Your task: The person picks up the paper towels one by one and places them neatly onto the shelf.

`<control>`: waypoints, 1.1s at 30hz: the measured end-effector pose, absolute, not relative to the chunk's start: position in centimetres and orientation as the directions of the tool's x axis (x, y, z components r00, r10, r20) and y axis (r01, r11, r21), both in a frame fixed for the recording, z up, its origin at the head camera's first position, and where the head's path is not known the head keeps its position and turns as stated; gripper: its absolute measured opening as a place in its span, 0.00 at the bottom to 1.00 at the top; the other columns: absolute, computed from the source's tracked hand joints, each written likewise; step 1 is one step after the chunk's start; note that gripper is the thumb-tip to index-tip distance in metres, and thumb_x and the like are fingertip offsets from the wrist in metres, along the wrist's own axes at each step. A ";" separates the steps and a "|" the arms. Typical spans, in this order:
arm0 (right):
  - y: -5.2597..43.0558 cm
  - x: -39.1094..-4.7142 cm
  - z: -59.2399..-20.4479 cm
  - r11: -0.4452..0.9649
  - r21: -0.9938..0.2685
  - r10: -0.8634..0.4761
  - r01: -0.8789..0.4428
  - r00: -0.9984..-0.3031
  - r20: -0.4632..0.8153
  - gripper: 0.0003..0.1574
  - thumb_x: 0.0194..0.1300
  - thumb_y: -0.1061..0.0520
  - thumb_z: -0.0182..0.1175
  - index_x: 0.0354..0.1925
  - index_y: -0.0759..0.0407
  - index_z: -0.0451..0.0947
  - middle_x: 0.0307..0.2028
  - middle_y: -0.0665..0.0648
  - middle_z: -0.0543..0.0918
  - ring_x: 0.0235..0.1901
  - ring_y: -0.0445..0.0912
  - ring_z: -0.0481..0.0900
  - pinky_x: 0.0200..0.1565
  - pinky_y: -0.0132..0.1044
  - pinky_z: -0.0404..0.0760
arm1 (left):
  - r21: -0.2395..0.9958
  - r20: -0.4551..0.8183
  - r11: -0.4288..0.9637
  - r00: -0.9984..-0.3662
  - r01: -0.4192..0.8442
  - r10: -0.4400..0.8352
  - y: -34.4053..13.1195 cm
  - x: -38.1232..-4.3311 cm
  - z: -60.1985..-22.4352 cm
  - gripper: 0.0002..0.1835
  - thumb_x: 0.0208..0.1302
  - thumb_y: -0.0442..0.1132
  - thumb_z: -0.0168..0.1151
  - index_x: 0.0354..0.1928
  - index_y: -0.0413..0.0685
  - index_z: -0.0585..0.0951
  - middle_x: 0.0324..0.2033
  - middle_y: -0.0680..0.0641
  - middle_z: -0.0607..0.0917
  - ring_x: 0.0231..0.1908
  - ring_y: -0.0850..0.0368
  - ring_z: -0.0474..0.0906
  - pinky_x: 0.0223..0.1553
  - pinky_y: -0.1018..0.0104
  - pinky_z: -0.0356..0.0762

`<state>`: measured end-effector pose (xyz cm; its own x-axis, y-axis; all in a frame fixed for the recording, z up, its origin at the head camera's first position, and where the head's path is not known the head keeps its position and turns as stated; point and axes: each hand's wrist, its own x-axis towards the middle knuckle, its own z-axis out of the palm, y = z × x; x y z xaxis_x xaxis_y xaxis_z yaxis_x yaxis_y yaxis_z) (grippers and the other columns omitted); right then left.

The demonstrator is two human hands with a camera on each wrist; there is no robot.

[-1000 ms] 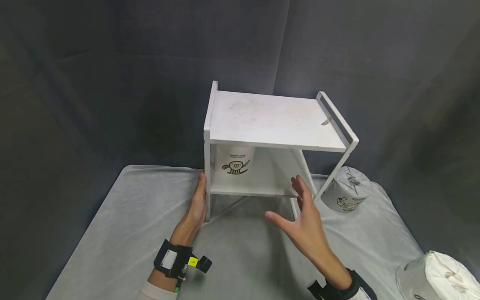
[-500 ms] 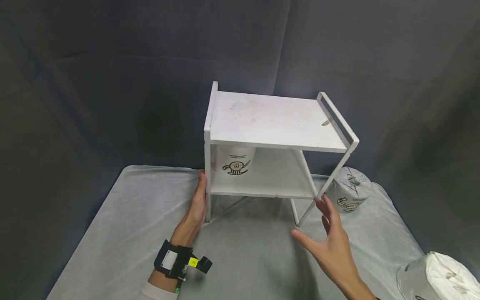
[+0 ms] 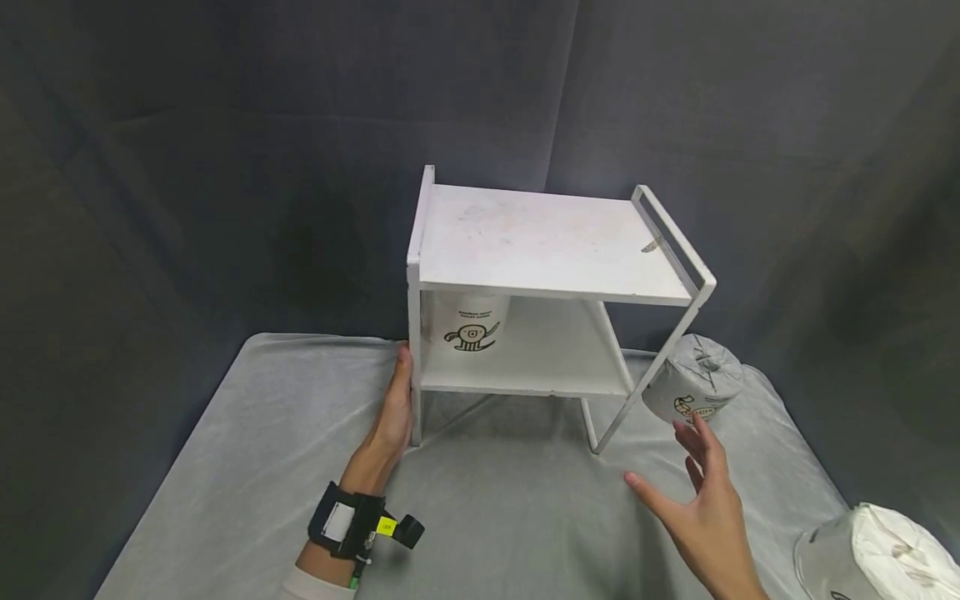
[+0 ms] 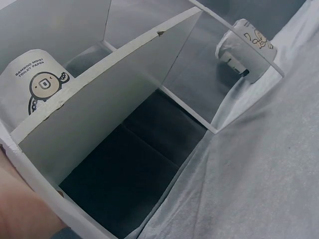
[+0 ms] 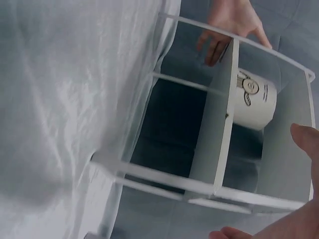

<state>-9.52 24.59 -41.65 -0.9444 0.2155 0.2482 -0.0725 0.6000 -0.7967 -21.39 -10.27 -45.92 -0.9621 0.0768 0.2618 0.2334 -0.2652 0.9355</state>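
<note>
A white two-tier shelf rack [image 3: 555,242] stands on the cloth-covered table, with a wrapped toilet paper roll [image 3: 471,323] at the left of its lower tier. My left hand [image 3: 390,417] holds the rack's left side, its thumb along the outside. In the right wrist view, that left hand's fingers [image 5: 214,47] show through the side frame beneath the lower tier. My right hand [image 3: 708,508] is off the rack, fingers spread and holding nothing. Just beyond its fingertips is a second toilet paper roll [image 3: 693,379], behind the rack's right leg; in this view they overlap, and contact is unclear.
A third toilet paper roll [image 3: 881,554] stands at the near right, partly cut off by the picture's edge. Grey cloth [image 3: 510,517] covers the table. A dark curtain [image 3: 300,167] hangs behind the rack.
My right hand has moved right and toward me, from in front of the rack's lower tier to near the roll on the right. The left hand and rack have stayed in place.
</note>
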 end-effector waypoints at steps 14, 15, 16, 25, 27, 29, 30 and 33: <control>28.2 -8.5 -42.5 0.582 -0.810 0.373 0.065 -0.907 0.195 0.73 0.58 0.58 0.81 0.86 0.54 0.43 0.76 0.65 0.66 0.76 0.58 0.64 0.64 0.10 0.55 | 0.940 0.270 -0.240 -0.959 0.242 0.092 -10.4 -21.3 -45.9 0.49 0.82 0.68 0.25 0.83 0.39 0.26 0.83 0.39 0.25 0.82 0.43 0.16 0.78 0.40 0.16; 28.5 -8.4 -42.7 0.579 -0.811 0.386 0.076 -0.903 0.191 0.73 0.59 0.58 0.81 0.86 0.54 0.43 0.76 0.65 0.66 0.76 0.56 0.63 0.64 0.10 0.55 | 0.939 0.271 -0.242 -0.958 0.243 0.091 -10.4 -21.4 -46.0 0.49 0.82 0.68 0.25 0.83 0.39 0.27 0.83 0.39 0.25 0.82 0.43 0.16 0.78 0.40 0.16; 28.8 -8.4 -42.8 0.574 -0.815 0.397 0.082 -0.898 0.190 0.73 0.59 0.59 0.81 0.86 0.54 0.43 0.76 0.65 0.66 0.76 0.52 0.63 0.64 0.10 0.54 | 0.938 0.273 -0.244 -0.958 0.245 0.091 -10.4 -21.4 -46.0 0.49 0.81 0.69 0.25 0.83 0.39 0.27 0.83 0.39 0.25 0.82 0.43 0.16 0.78 0.40 0.16; 31.8 -7.7 -43.6 0.521 -0.846 0.494 0.113 -0.848 0.192 0.70 0.62 0.63 0.77 0.86 0.53 0.42 0.75 0.67 0.66 0.72 0.36 0.64 0.68 0.15 0.57 | 0.938 0.268 -0.253 -0.960 0.239 0.087 -10.3 -21.3 -46.1 0.49 0.81 0.70 0.26 0.83 0.40 0.28 0.84 0.40 0.27 0.82 0.44 0.18 0.79 0.40 0.17; 32.2 -7.5 -43.5 0.508 -0.850 0.531 0.143 -0.829 0.178 0.70 0.62 0.63 0.77 0.86 0.53 0.42 0.75 0.66 0.66 0.73 0.39 0.64 0.69 0.17 0.57 | 0.939 0.259 -0.256 -0.962 0.229 0.087 -10.3 -21.3 -46.2 0.51 0.80 0.71 0.26 0.84 0.41 0.29 0.84 0.41 0.28 0.82 0.45 0.19 0.79 0.41 0.18; 32.6 -7.3 -43.4 0.502 -0.844 0.576 0.188 -0.800 0.165 0.69 0.63 0.60 0.78 0.86 0.51 0.43 0.77 0.66 0.65 0.76 0.42 0.63 0.74 0.25 0.57 | 0.939 0.257 -0.258 -0.962 0.227 0.088 -10.3 -21.3 -46.2 0.51 0.79 0.72 0.26 0.84 0.42 0.29 0.84 0.41 0.28 0.82 0.45 0.19 0.79 0.40 0.18; 32.7 -7.2 -43.3 0.494 -0.844 0.600 0.209 -0.785 0.157 0.69 0.63 0.59 0.78 0.86 0.51 0.43 0.77 0.65 0.65 0.77 0.44 0.63 0.76 0.28 0.58 | 0.939 0.256 -0.259 -0.963 0.226 0.088 -10.3 -21.3 -46.2 0.51 0.79 0.72 0.26 0.84 0.42 0.29 0.84 0.41 0.28 0.82 0.46 0.19 0.79 0.41 0.18; 32.9 -6.9 -43.2 0.470 -0.843 0.665 0.263 -0.733 0.141 0.68 0.65 0.54 0.77 0.86 0.48 0.43 0.79 0.64 0.63 0.80 0.49 0.61 0.79 0.40 0.58 | 0.940 0.257 -0.254 -0.962 0.227 0.090 -10.4 -21.3 -46.2 0.50 0.79 0.72 0.26 0.84 0.44 0.29 0.84 0.42 0.29 0.82 0.46 0.19 0.79 0.40 0.18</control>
<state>-6.85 32.95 -43.16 -0.7335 0.6648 0.1414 0.2634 0.4698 -0.8425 -21.32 -10.35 -46.20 -0.9623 0.0899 0.2568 0.2272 -0.2542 0.9401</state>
